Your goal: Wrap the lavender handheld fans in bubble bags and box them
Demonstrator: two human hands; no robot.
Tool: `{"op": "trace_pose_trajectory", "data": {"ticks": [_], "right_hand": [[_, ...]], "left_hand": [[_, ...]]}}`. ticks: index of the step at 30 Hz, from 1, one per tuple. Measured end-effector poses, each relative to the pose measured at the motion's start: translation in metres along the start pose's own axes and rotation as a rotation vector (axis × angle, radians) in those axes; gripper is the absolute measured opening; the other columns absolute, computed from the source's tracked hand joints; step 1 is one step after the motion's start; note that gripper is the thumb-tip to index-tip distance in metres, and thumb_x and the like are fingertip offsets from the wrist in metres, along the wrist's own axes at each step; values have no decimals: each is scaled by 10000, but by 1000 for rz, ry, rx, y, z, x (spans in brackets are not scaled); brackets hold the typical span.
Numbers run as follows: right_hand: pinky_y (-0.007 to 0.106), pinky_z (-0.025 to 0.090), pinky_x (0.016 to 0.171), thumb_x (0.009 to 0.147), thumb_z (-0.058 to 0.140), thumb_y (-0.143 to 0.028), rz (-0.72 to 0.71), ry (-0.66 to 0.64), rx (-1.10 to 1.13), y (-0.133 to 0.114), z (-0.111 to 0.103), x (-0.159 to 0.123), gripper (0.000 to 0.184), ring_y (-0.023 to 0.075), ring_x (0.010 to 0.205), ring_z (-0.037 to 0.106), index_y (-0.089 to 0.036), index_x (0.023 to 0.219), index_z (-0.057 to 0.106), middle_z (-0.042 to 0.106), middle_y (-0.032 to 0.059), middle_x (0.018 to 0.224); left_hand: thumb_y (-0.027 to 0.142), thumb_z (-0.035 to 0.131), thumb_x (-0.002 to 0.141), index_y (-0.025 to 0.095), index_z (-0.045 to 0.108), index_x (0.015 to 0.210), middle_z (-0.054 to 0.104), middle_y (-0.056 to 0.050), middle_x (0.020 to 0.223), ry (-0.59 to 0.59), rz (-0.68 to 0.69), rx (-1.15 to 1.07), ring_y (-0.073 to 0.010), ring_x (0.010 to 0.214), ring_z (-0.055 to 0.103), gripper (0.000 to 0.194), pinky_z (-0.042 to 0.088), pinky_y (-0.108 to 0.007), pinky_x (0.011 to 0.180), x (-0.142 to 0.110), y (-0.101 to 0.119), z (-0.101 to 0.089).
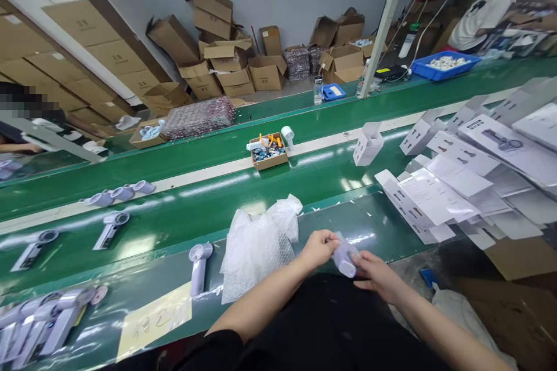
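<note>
Close to my body, at the bench edge, both hands are on a pale lilac handheld fan, blurred and partly covered by my fingers. It seems to be inside a clear wrap. My left hand pinches its upper left end, while my right hand grips it from the right. Left of my hands lies a pile of bubble-wrap bags. Another lilac handheld fan rests beside that pile, by a yellow paper sheet with handwriting.
Several fans are heaped at the lower left, with more on the green conveyor. A small carton of parts sits mid-belt. Flattened white boxes cover the right. Co-workers sit at far left and far right; a blue tray stands behind.
</note>
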State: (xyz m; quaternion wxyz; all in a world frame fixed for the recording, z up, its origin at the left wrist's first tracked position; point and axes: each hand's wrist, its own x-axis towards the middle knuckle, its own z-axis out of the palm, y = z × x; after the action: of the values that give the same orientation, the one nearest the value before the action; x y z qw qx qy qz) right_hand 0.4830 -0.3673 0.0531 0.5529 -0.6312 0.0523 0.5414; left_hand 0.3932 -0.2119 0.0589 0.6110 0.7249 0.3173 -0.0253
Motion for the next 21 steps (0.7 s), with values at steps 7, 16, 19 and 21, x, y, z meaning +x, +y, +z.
{"op": "trace_pose_trajectory", "data": {"ticks": [7,16,19,21], "right_hand": [[357,533,759,775,584,-464,-346,-117,-243,-59,-12,-25,258,196,849,596,-208,743,576,631,18,908],[400,467,818,885,407,-465,-580,410,-1115,-149,-31,36,394,261,944,580,-165,884,662,641,118,949],[541,279,979,862,455,-276,-553,725,-1217,-208,-77,77,363,395,1249,308,-39,1089,608,388,272,1331],[580,241,966,786,519,-170,-490,813,-1284,-232,-101,100,347,434,1260,253,5,1069,618,330,312,1350]], "left_hand": [[410,587,764,166,596,985,596,-49,897,19,275,-21,-176,823,544,329,433,-286,736,-11,37,-34],[212,508,757,176,600,747,612,-35,777,108,269,372,-202,811,548,100,395,-310,777,13,7,-6],[260,502,777,168,575,689,578,-13,698,145,195,240,-181,735,542,146,395,-276,695,10,6,-10],[293,508,795,166,579,704,574,-6,705,131,175,141,-170,726,538,172,395,-265,685,5,9,-15]]}}
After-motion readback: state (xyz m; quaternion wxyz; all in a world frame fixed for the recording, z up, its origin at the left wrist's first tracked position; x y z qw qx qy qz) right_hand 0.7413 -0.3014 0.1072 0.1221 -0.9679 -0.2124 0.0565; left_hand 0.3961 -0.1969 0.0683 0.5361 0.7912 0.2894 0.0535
